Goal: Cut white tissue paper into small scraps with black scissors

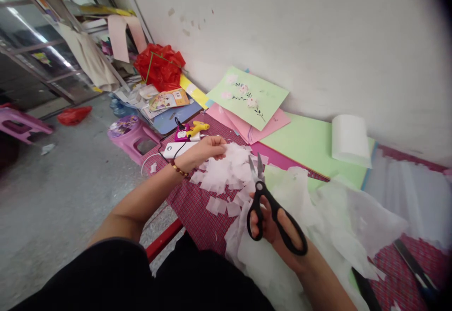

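My right hand point(270, 224) has its fingers through the black handles of a pair of scissors point(260, 189). The blades point away from me and stand slightly apart. Beneath them and to the left lies a heap of small white paper pieces point(226, 172), thin and roughly square. Over the heap's far left side is my left hand point(213, 148), fingertips pressed together in a pinch; whatever is between them is too small to make out. Crumpled sheets of thin white paper point(296, 198) lie under and around my right forearm.
A hot glue gun point(197, 127) and a white power strip point(180, 149) with cables lie left on the checkered tablecloth point(197, 217). Against the wall are a green card with flowers point(247, 95), pink sheets point(229, 122) and a white roll point(349, 139). A knife-like tool point(415, 264) lies right.
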A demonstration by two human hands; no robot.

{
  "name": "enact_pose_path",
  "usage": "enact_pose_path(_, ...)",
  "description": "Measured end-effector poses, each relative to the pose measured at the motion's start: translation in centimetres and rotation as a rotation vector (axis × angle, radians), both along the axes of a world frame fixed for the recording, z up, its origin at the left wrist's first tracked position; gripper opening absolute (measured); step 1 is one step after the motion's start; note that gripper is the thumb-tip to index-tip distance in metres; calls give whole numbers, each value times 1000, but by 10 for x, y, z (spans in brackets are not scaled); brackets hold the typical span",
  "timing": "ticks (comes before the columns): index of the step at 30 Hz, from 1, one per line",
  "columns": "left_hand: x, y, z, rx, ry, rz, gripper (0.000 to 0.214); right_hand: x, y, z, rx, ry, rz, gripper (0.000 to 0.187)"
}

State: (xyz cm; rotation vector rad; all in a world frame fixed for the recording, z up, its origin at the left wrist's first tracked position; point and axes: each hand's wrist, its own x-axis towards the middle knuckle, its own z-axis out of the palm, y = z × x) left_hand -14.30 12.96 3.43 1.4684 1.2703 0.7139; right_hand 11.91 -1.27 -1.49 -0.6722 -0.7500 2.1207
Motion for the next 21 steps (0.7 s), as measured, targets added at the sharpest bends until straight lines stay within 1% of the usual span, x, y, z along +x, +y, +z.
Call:
enact_pose_path(1,-6,6,1,66,89,-4,6,3,1,1,-5,19,7,57)
enact_pose_path(3,-16,16,0,141,208,0,2,8,3,3,-10,28,2,57)
enact_pose_path(5,-21,20,-2,181,251,14,5,13,4,5,-10,9,-15,54)
enact_pose_path(8,-18,16,-7,257,289,25,12,16,4,7,-7,-31,-38,52)
enact_pose_path(9,-14,13,-10,284,304,13,17,16,3,7,-6,-40,-43,52)
enact_pose_path(11,-7,5,-16,308,327,-28,37,16,3,6,-8,-52,-52,52)
enact_pose_path(12,-4,2,-19,299,328,-47,47,16,3,7,-9,-55,-55,52)
enact_pose_path(13,-1,-1,-23,277,321,-60,52,16,3,7,-9,-58,-56,52)
enact_pose_path(14,2,-3,-26,244,307,-67,51,16,3,7,-8,-60,-52,52)
enact_pose_path(16,3,-3,-29,186,284,-79,32,16,4,9,-6,-57,-34,52)
enact_pose_path(17,2,0,-28,170,278,-80,22,17,4,9,-6,-55,-29,51)
enact_pose_path(19,-2,7,-20,159,268,-73,10,17,5,10,-7,-53,-28,51)
enact_pose_path(21,-8,19,-7,171,253,-45,9,18,5,10,-5,-60,-45,52)
